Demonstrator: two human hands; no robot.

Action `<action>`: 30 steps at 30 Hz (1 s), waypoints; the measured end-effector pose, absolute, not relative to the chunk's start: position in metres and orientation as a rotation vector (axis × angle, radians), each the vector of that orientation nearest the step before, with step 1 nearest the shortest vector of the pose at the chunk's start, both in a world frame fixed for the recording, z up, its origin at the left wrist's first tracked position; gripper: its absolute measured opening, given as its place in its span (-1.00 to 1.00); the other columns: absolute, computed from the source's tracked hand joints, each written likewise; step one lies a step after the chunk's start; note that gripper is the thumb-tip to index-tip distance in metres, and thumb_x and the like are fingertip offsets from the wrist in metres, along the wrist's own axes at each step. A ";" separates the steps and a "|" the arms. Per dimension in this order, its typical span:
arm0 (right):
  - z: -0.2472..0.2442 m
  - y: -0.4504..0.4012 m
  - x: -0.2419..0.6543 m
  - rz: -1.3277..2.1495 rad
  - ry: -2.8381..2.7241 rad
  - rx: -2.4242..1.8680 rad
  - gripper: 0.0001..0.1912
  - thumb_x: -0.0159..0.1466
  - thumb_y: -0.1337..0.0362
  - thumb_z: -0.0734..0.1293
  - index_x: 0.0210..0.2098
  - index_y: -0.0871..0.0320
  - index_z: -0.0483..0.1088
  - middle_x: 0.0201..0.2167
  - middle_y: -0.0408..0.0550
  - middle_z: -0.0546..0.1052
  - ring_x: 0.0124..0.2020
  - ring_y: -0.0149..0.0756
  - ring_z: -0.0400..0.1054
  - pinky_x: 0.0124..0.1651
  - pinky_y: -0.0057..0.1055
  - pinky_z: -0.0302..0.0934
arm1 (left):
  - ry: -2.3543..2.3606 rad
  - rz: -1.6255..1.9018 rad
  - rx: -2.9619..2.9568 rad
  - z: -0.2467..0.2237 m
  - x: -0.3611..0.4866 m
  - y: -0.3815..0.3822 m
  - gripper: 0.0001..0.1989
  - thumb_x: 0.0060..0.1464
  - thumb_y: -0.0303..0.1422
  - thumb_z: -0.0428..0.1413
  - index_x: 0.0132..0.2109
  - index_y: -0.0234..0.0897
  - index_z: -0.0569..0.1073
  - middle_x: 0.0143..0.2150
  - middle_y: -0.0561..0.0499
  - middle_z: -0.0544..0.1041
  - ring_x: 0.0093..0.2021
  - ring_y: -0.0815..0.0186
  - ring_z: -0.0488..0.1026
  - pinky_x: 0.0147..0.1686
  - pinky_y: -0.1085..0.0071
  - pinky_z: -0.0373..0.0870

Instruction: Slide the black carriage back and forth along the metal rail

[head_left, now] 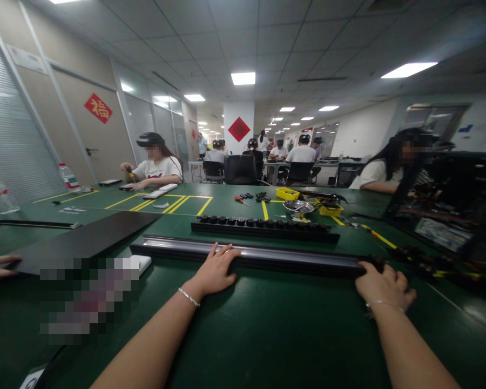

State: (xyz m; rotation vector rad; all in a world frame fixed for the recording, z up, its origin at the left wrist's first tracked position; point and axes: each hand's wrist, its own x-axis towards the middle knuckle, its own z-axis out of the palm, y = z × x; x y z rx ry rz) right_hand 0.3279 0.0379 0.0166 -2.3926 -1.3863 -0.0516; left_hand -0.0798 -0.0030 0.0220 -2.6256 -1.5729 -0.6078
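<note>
A long black rail (267, 256) with a shiny channel lies across the green table in front of me. My left hand (215, 270) rests on its near edge left of the middle, fingers stretched and thumb apart. At the right end of the rail is my right hand (384, 285), its fingers curled; what they hold is hidden. Just beyond that hand, small dark parts (376, 261) show at the rail's end. Behind the rail lies a second black strip (263, 231) carrying a row of round black pieces (243, 220).
A metal bowl (298, 207), yellow bins (287, 193) and a red-handled screwdriver (240, 200) lie farther back. On the left, another person's hand (2, 266) touches a dark panel (89, 237). Dark equipment (449, 216) stands at right. Co-workers sit across the table.
</note>
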 end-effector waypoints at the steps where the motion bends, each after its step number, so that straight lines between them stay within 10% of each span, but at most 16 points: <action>1: 0.016 0.038 0.329 -0.049 -1.388 -2.386 -0.51 0.17 0.20 0.09 0.06 -0.05 0.35 0.20 0.15 0.14 0.25 0.25 -0.11 0.13 0.23 -0.11 | -1.574 -0.609 -2.622 0.022 -0.080 -0.003 -0.40 -0.08 -0.38 0.09 0.16 -0.12 0.16 0.17 0.01 0.34 0.29 0.20 0.05 0.30 0.04 -0.38; 30: 0.017 0.038 0.342 0.120 -1.190 -2.328 -0.47 0.17 0.17 0.09 0.14 0.01 0.22 0.28 0.15 -0.05 0.24 0.24 -0.13 0.12 0.12 -0.03 | -1.574 -0.599 -2.606 0.019 -0.081 -0.001 -0.39 -0.09 -0.40 0.09 0.16 -0.12 0.17 0.17 0.00 0.34 0.29 0.18 0.06 0.29 0.01 -0.33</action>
